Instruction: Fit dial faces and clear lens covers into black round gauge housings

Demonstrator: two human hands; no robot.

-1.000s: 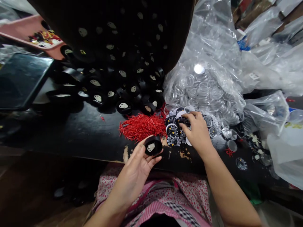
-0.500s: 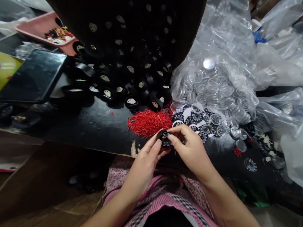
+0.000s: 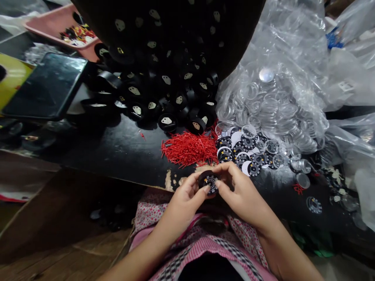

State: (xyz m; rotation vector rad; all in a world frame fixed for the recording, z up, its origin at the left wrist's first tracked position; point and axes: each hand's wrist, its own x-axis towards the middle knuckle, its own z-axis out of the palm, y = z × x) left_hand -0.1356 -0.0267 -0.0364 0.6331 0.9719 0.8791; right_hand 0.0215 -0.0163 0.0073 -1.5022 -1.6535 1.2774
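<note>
Between my two hands, over the table's front edge, is a round black dial case [image 3: 209, 182] with a printed dial of white marks facing up. My left hand [image 3: 189, 195] grips its left side, thumb on the lower face. From the right, my right hand [image 3: 236, 189] pinches the case, its thumb at the dial's edge and its fingers behind the far rim. Just beyond lie a heap of thin red pointers [image 3: 190, 149] and, right of it, a pile of loose printed dial discs [image 3: 241, 148].
Black round cases [image 3: 166, 121] spill from a large dark container [image 3: 175, 23] at the back. Clear round covers [image 3: 269, 105] fill a plastic bag on the right. A dark tablet-like panel [image 3: 47, 86] and a pink tray [image 3: 49, 23] stand at left.
Both hands have shifted slightly right and down with the case, and its dial now faces up more. My left thumb has moved lower on it. The whole view has shifted a little.
</note>
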